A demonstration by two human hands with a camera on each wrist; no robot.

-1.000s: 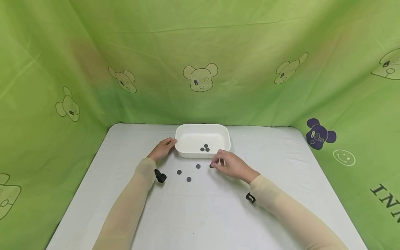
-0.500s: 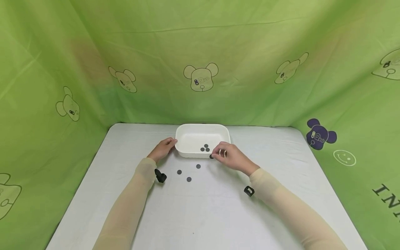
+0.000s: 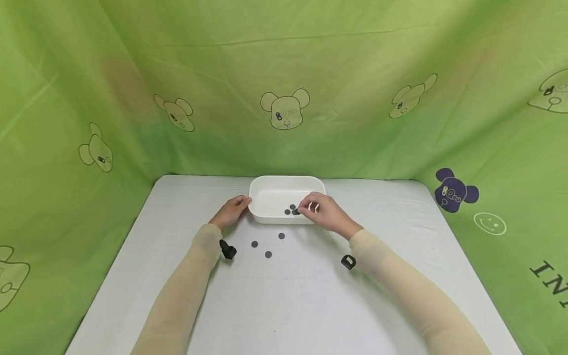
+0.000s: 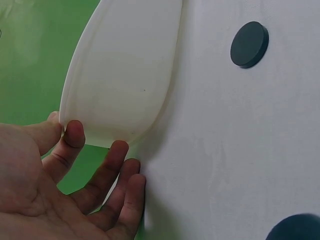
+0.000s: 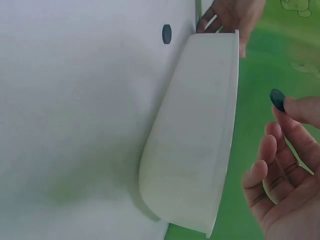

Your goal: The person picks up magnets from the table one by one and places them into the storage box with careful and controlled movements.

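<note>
On the green cloth (image 3: 222, 64) at the right edge of the frame, we can read the dark capitals I and N (image 3: 554, 284), with part of another letter cut off by the edge. The cloth also carries outlined bear heads (image 3: 286, 111) and, at the right, a purple bear head (image 3: 456, 193) with pale lettering; all this lettering is too small for us to read surely. Below the purple one we see a white winking smiley (image 3: 489, 223).

At the centre of the frame, a white rectangular tub (image 3: 271, 220) with rounded corners and a thin rim stands upright on the white-covered desk (image 3: 275, 296). The left hand (image 3: 229, 213) pinches its rim at the left end, thumb against index finger. The right hand (image 3: 327, 213) pinches one dark disc (image 5: 277, 100) between thumb and index finger above the tub, its other fingers loosely bent.

Near the lower right of the tub's floor we see a cluster of discs (image 3: 287, 212), partly behind the held one. Three loose discs (image 3: 268, 255) lie apart on the desk, below the tub. In the left wrist view they look dark teal, flat-faced, smooth and fairly thick.
</note>
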